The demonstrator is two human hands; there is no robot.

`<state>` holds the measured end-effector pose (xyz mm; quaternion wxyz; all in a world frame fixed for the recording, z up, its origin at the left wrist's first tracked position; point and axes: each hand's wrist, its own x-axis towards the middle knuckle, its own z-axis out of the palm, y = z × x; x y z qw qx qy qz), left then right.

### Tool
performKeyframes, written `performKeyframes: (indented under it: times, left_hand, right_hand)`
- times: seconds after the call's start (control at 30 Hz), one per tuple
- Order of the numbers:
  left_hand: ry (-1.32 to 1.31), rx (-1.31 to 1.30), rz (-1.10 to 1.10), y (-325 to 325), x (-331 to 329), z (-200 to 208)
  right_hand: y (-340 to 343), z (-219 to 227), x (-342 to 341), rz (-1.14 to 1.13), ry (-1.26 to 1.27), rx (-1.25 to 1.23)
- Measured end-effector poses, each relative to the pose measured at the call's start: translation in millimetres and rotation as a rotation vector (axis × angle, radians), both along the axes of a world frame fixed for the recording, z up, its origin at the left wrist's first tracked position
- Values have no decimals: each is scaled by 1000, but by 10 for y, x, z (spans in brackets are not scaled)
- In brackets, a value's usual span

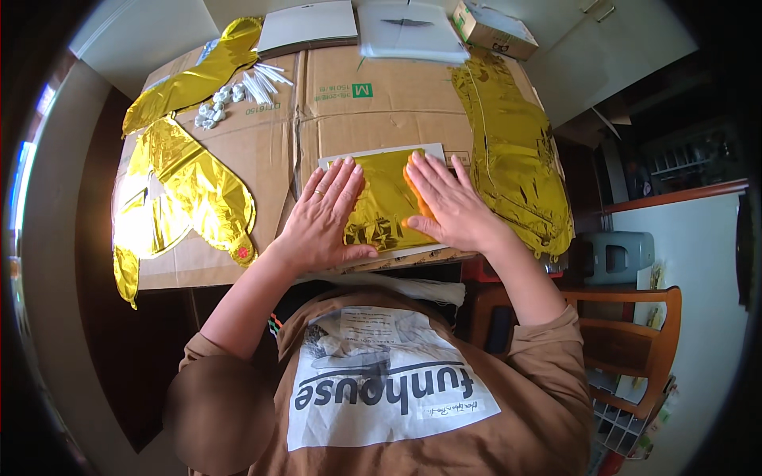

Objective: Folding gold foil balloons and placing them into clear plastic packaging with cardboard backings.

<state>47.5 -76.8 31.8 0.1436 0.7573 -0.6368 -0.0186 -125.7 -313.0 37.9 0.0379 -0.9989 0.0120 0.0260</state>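
Note:
A gold foil balloon (pixel 385 202), folded into a flat rectangle, lies on a pale sheet (pixel 432 148) at the table's near edge. My left hand (pixel 324 214) rests flat on the foil's left side, fingers stretched out. Pressed to the right side is my right hand (pixel 452 208), also flat, with its thumb apart from the fingers. Orange patches beside the right fingers look like reflections in the shiny foil. Neither hand grips anything. What lies under the palms is hidden.
Cardboard (pixel 349 103) covers the table. Unfolded gold foil balloons lie at left (pixel 186 182) and right (pixel 516 151). White sticks (pixel 260 83) and small white cups (pixel 213 113) sit far left. A white stack (pixel 308 25), clear plastic bags (pixel 409 32) and a box (pixel 494 30) line the back.

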Motion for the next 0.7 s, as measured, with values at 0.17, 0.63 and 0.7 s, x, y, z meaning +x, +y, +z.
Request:
performKeyframes:
  times: [0.17, 0.63, 0.7]
  left_hand:
    - [-13, 32, 68, 11, 5, 24]
    - [632, -411, 314, 330, 226, 68]
    - [636, -428, 385, 474, 289, 74]
  right_hand:
    - [-23, -99, -24, 32, -11, -52]
    - [-499, 261, -41, -174, -359, 736]
    - [-490, 267, -46, -190, -347, 679]
